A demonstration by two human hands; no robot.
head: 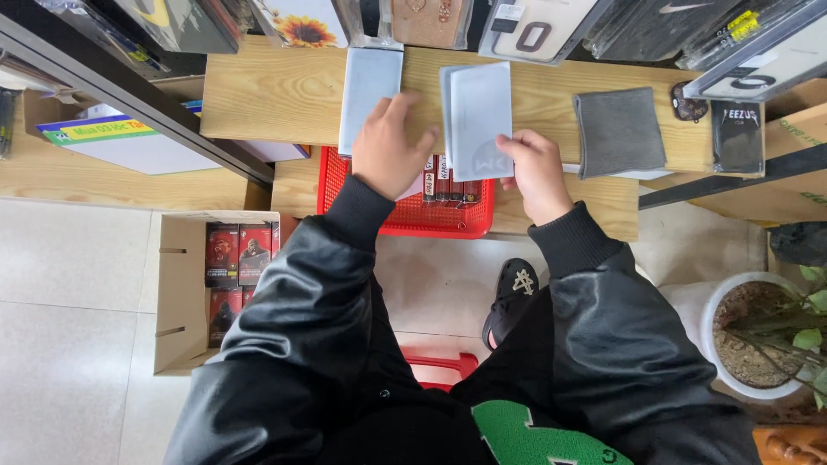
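My right hand [536, 170] pinches the lower right corner of a small stack of pale grey flat packets [476, 116] held over the wooden shelf [276, 95]. My left hand [392, 146] hovers palm down just left of that stack, fingers spread, its fingertips near the packets' left edge; it holds nothing. Another pale grey packet [370, 86] lies flat on the shelf beside the left hand. Below both hands a red plastic basket [405, 220] holds several small boxes stood on edge.
A grey cloth [618, 131] lies on the shelf at the right, next to a black pouch [737, 136]. Phone cases hang along the top. A cardboard box [177, 293] of red-and-black packs stands on the floor at the left. A white plant pot [758, 336] sits at the lower right.
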